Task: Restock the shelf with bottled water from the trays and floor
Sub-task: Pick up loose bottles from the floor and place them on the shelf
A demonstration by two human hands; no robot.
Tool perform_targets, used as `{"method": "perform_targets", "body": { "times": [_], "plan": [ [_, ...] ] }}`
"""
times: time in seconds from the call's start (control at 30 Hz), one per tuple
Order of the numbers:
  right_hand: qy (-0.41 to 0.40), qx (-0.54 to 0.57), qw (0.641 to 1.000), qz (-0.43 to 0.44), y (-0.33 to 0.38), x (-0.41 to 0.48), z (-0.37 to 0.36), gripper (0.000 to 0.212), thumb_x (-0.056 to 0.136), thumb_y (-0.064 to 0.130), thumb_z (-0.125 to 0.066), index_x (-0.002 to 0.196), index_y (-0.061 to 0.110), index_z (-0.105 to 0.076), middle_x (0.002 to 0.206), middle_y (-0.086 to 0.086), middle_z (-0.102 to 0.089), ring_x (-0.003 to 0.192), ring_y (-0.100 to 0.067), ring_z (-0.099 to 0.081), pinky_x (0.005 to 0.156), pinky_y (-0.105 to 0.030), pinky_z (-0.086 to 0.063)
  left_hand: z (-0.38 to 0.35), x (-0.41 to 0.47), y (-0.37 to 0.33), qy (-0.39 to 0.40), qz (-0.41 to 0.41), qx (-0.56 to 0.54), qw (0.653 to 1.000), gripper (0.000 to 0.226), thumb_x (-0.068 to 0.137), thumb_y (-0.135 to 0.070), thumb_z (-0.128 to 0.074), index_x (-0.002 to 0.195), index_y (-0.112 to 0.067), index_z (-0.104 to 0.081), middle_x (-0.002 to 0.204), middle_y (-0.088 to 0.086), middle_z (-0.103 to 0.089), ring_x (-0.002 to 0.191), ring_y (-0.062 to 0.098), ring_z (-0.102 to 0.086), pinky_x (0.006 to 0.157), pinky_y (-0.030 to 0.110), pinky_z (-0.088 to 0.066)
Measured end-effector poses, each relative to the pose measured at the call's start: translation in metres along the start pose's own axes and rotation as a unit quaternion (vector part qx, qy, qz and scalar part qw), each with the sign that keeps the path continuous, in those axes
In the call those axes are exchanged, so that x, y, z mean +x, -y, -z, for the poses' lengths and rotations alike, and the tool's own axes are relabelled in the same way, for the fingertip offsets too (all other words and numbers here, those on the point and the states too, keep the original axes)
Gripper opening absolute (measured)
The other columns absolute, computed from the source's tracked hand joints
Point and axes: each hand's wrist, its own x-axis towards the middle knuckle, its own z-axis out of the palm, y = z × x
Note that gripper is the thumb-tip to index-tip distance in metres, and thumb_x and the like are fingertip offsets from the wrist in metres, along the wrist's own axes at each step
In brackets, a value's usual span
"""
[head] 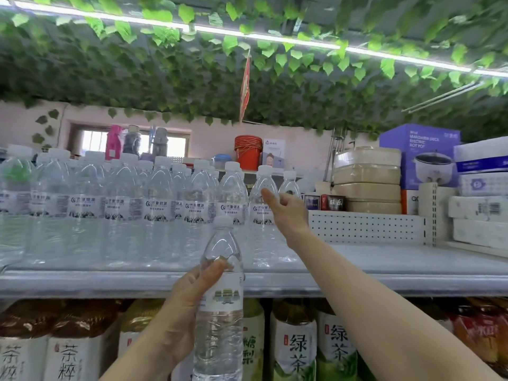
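Water bottle being gripped in your left hand, your right hand reaching open-fingered, touching a front-row bottle on the shelf

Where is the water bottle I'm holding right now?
Head view, lower centre: the water bottle stands upright in the left hand, in front of the shelf edge, just below the right end of the shelved bottles.

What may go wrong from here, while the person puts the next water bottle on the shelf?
1. The right hand touches the last front-row bottle. A hard push may tip it into the neighbouring bottles, which stand close together.
2. The left hand holds the new water bottle by its middle, with its base below the shelf edge. The base may catch that edge, or the grip may slip.
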Motion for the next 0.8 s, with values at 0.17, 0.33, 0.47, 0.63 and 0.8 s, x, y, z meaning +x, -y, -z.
{"method": "perform_targets", "body": {
  "times": [0.17,0.33,0.47,0.63,0.8],
  "plan": [
    [-0.027,-0.039,0.999,0.000,0.001,0.000,0.007,0.066,0.080,0.069,-0.069,0.113,0.012,-0.063,0.105,0.001,-0.065,0.100,-0.017,-0.062,0.086,-0.032,-0.048,-0.001,0.006,0.005,0.001,0.002,-0.018,1.000,0.111,0.032,-0.045,-0.101,0.122,0.005,-0.059,0.122,0.035,-0.061,0.080,0.034,-0.067,0.071,0.043,-0.059],
    [-0.003,-0.048,0.999,0.006,0.002,0.001,0.009,0.064,0.081,0.069,-0.068,0.111,0.012,-0.064,0.107,0.000,-0.067,0.101,-0.018,-0.063,0.092,-0.038,-0.052,-0.010,0.009,0.008,-0.003,0.006,-0.021,1.000,0.110,0.032,-0.046,-0.100,0.123,0.004,-0.062,0.123,0.035,-0.061,0.082,0.035,-0.068,0.071,0.044,-0.060],
    [0.008,-0.052,0.999,0.005,0.003,-0.001,0.012,0.064,0.084,0.067,-0.066,0.117,0.012,-0.066,0.109,0.003,-0.066,0.104,-0.016,-0.061,0.097,-0.039,-0.051,-0.021,0.009,0.007,-0.007,0.011,-0.036,0.999,0.110,0.038,-0.047,-0.099,0.127,0.004,-0.060,0.128,0.034,-0.058,0.085,0.034,-0.067,0.075,0.047,-0.059],
    [0.023,-0.032,0.999,-0.011,0.001,-0.022,0.027,0.070,0.088,0.065,-0.064,0.134,0.013,-0.059,0.124,0.002,-0.065,0.114,-0.015,-0.061,0.100,-0.034,-0.049,-0.037,0.012,0.009,-0.003,0.016,-0.055,0.998,0.108,0.041,-0.046,-0.099,0.128,0.005,-0.059,0.127,0.030,-0.059,0.084,0.032,-0.067,0.076,0.044,-0.059],
    [0.058,0.054,0.996,-0.048,-0.009,-0.073,0.056,0.030,0.095,0.051,-0.063,0.108,0.025,-0.063,0.112,0.004,-0.069,0.104,-0.013,-0.066,0.096,-0.039,-0.057,-0.065,0.017,0.006,-0.013,0.000,-0.046,0.999,0.062,0.075,-0.049,-0.071,0.115,-0.001,-0.069,0.119,0.029,-0.066,0.082,0.030,-0.069,0.070,0.041,-0.060]
  ]
}}
